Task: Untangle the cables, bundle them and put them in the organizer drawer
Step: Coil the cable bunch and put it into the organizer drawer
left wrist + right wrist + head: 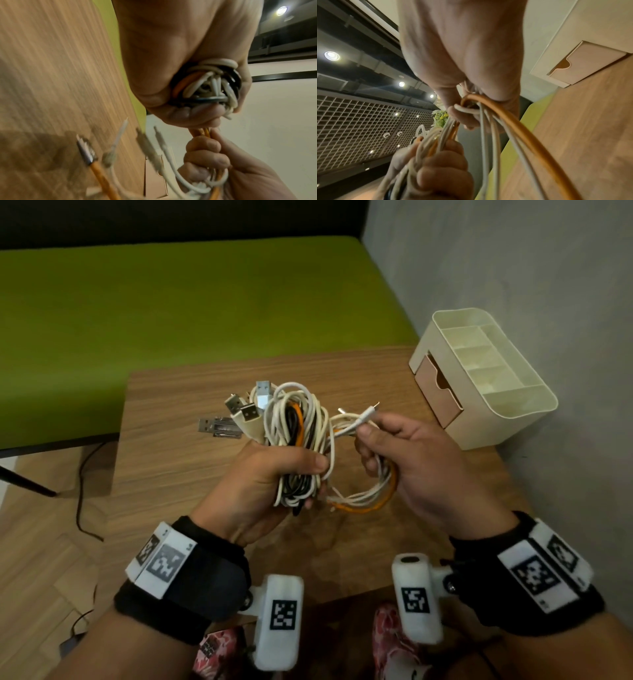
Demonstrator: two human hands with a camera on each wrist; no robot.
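Overhead: left hand (270,484) fists the coiled cable bundle (294,433) above the wooden table (178,440); right hand (411,460) grips its loose ends. Cream organizer (496,392), drawer (436,392) closed, sits far right by the wall. Wrist views: both fists wrapped around cables.

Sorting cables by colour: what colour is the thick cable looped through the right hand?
Orange, among white ones; the right wrist view shows it best.

Both hands are hovering side by side above the table, forearms reaching in from the near edge. The left hand (270,474) is fisting round the cables (294,433), while the right hand (411,460) is pinching loose strands, its fingers (368,436) curling inward.
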